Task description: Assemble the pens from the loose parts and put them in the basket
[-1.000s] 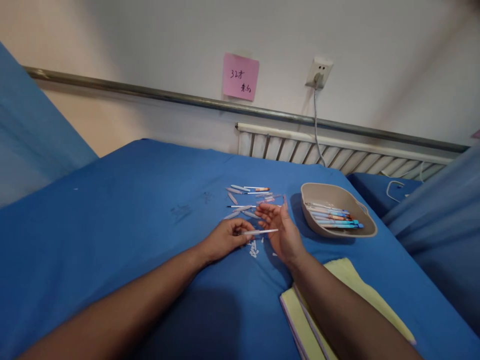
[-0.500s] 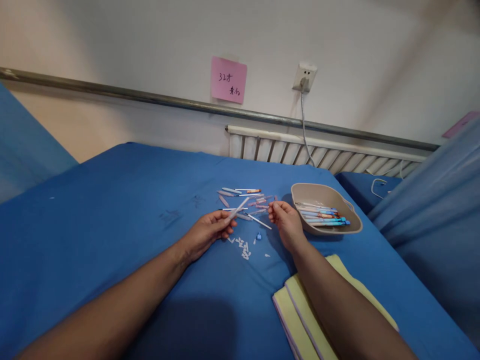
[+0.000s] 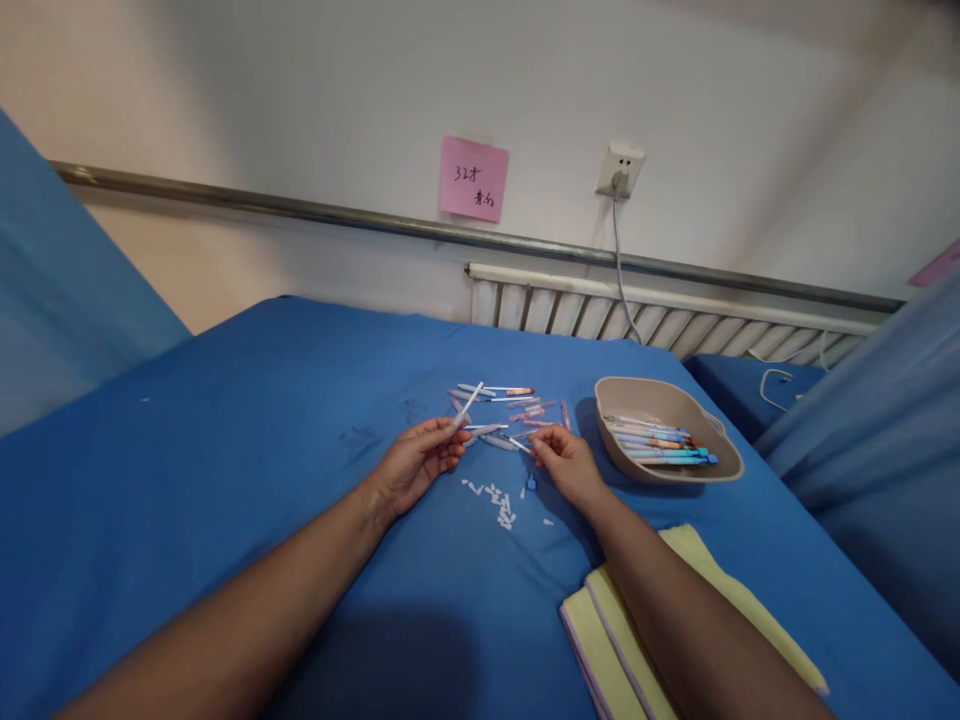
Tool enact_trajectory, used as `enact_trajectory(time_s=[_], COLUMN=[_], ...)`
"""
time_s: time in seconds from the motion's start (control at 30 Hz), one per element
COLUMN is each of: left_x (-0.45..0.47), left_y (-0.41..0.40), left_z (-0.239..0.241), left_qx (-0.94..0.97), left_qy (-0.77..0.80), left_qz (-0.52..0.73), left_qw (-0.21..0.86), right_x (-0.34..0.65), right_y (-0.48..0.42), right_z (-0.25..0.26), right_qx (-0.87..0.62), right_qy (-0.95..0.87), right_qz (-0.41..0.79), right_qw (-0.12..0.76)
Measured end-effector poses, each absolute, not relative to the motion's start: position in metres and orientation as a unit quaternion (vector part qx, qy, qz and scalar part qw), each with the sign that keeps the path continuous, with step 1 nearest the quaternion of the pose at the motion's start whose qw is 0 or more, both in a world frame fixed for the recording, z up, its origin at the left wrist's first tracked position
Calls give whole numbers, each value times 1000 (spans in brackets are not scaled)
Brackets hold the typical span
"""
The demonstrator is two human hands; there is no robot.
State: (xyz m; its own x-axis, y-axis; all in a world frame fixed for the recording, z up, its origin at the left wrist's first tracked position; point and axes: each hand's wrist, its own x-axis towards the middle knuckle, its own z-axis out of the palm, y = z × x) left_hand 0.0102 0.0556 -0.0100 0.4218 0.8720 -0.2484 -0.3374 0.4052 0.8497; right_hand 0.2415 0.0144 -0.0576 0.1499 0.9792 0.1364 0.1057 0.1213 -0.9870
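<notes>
My left hand (image 3: 424,462) is closed around a slim whitish pen barrel (image 3: 470,401), which slants up to the right. To its right, my right hand (image 3: 568,462) has thumb and finger closed at the near end of a white pen refill (image 3: 519,444). Between and beyond the hands lie loose pen parts: pale barrels (image 3: 498,441), another white refill (image 3: 507,389) and pink pieces (image 3: 534,410). Several small white tips (image 3: 504,508) are scattered closer to me, with a small blue piece (image 3: 531,482) beside them.
A beige basket (image 3: 731,468) with several assembled pens (image 3: 664,440) stands right of my right hand. Under my right forearm lies a folded yellow cloth (image 3: 607,630). The blue-covered table (image 3: 247,480) reaches a wall with a radiator (image 3: 555,305) and a plugged-in cable.
My right hand has moved from beside the pink pieces down to the white refill and closed on its end. The left hand still holds the barrel. The view has shifted slightly.
</notes>
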Motion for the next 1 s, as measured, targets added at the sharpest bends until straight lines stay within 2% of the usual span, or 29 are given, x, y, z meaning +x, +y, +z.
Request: enact_trajectory(time_s=[0.13, 0.27, 0.37, 0.5, 0.7, 1.0], left_x=[10, 10, 9, 10, 10, 12], left_y=[55, 55, 57, 58, 57, 55], left_z=[-9, -8, -10, -13, -12, -13], left_qx=[369, 370, 371, 372, 369, 397], left_qy=[359, 363, 365, 365, 371, 382], left_qz=[394, 395, 394, 393, 394, 391], left_qw=[761, 758, 757, 757, 756, 738], right_x=[242, 254, 265, 272, 267, 266], right_y=[16, 20, 24, 31, 39, 33], right_z=[-60, -63, -64, -63, -58, -49], right_qx=[-538, -617, -684, -721, -766, -786], right_qy=[-513, -495, -509, -566, -598, -575], right_qz=[382, 255, 147, 69, 36, 34], right_qw=[549, 556, 502, 393, 232, 226])
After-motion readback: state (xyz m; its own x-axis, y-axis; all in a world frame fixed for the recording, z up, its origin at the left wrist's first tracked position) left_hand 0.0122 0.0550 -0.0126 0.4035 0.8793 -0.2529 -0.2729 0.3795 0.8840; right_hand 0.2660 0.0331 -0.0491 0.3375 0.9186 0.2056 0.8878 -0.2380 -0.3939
